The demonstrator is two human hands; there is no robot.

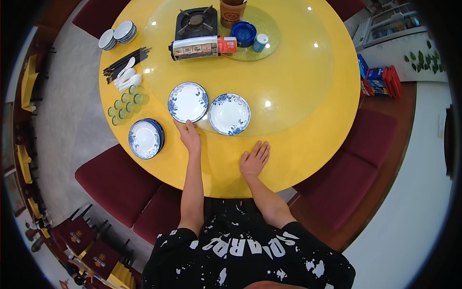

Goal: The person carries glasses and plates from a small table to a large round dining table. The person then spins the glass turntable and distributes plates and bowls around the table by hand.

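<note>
My left hand [189,138] has hold of the near rim of a round white plate with blue flower decoration [188,101]. Just right of it lies a second plate of the same pattern [230,114], at the edge of the glass turntable [288,90]. My right hand [255,159] rests palm down on the yellow tablecloth [306,151], fingers slightly spread, holding nothing. To the left of my left hand stands a stack of matching plates [145,138].
Along the left side are several small glasses [126,103], white spoons [128,77], dark chopsticks [124,63] and stacked bowls [124,30]. A portable gas stove [196,32], a blue ashtray [243,33] and a brown container [232,14] stand farther back. Maroon seats [115,184] border the table.
</note>
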